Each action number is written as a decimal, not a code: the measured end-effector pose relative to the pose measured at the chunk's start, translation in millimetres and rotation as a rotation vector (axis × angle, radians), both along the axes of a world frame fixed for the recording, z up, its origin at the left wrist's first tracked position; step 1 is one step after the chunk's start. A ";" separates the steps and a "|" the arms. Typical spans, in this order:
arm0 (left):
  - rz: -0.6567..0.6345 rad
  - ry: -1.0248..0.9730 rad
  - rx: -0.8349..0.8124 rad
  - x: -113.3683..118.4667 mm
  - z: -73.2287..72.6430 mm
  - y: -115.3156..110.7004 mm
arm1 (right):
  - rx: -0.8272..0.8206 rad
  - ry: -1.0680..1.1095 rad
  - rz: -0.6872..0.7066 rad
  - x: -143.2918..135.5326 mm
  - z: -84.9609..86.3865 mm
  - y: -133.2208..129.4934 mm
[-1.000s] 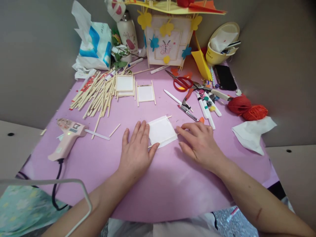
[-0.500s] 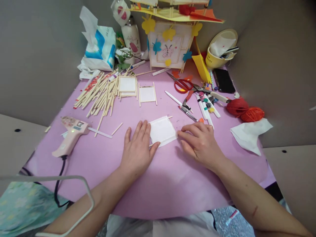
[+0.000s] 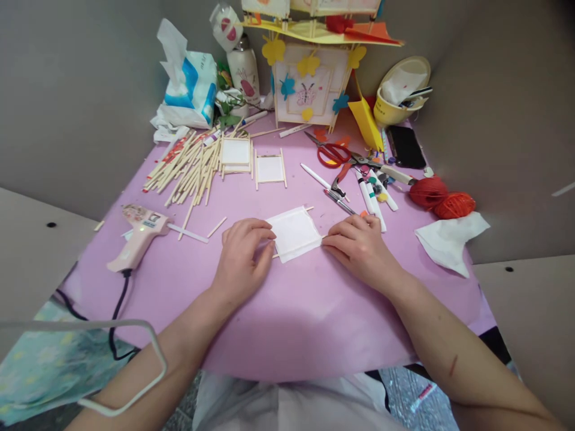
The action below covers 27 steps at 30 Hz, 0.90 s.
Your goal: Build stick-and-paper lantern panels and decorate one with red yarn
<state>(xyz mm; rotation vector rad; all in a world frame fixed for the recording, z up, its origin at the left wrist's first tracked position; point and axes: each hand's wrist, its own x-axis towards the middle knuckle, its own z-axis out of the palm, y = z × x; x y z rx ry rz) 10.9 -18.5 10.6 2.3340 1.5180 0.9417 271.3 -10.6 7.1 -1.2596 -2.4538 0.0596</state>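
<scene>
A small stick frame covered with white paper (image 3: pixel 296 233) lies on the purple table cover (image 3: pixel 287 317) between my hands. My left hand (image 3: pixel 245 257) is at its left edge, fingers curled together against the paper's side. At the right corner, my right hand (image 3: pixel 359 248) has thumb and fingers pinched on the end of the frame. Stick ends poke out at the frame's top right and lower left. Behind it stand two finished-looking pieces, a stacked paper-backed frame (image 3: pixel 236 152) and a single one (image 3: pixel 270 169), both lying flat.
Loose sticks (image 3: pixel 188 167) and a pink glue gun (image 3: pixel 139 236) lie left. Red scissors (image 3: pixel 333 154), pens (image 3: pixel 371 194), a phone (image 3: pixel 406 146), red yarn (image 3: pixel 429 191) and a tissue (image 3: pixel 451 239) are right. A decorated stick house (image 3: pixel 309 84) stands behind.
My left hand has gone from lying flat with spread fingers to curled at the paper's left edge. My right fingers have closed on the right corner. The view has shifted slightly.
</scene>
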 end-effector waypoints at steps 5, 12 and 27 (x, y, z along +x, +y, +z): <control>0.035 0.009 0.004 -3.2 -1.0 4.8 | 0.001 -0.058 0.014 -5.6 -2.2 1.7; 0.279 0.045 0.128 -44.7 6.6 13.2 | -0.023 -0.002 0.006 -15.8 -2.6 -3.3; 0.791 0.354 -0.439 -161.2 16.0 12.7 | -0.199 0.240 -0.046 5.7 -20.1 11.5</control>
